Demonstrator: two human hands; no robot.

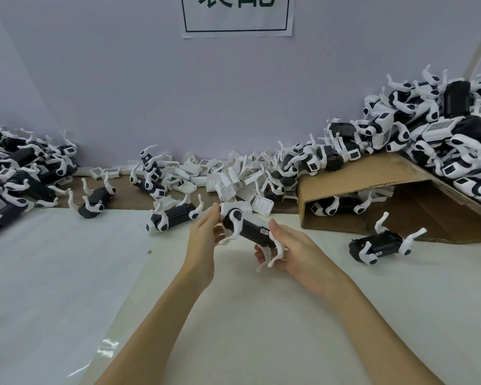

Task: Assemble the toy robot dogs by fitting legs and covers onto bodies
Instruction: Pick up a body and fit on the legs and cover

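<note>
Head | left hand (203, 234), right hand (295, 250) grip glossy black dog body (252, 232) | curved white legs

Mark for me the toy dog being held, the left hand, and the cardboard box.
toy dog (250, 232), head view, on its black body.
left hand (203, 240), head view, on the back of the hand.
cardboard box (358, 173), head view, on its sloping top flap.

A black plastic toy dog body with white legs (247, 232) sits mid-table between both hands. Loose white plastic covers (228, 176) lie heaped behind it. A tilted brown cardboard sheet (358, 179) stands far right, carrying assembled black-and-white dogs (428, 134). Another dog pile (17, 173) lies far left.
</note>
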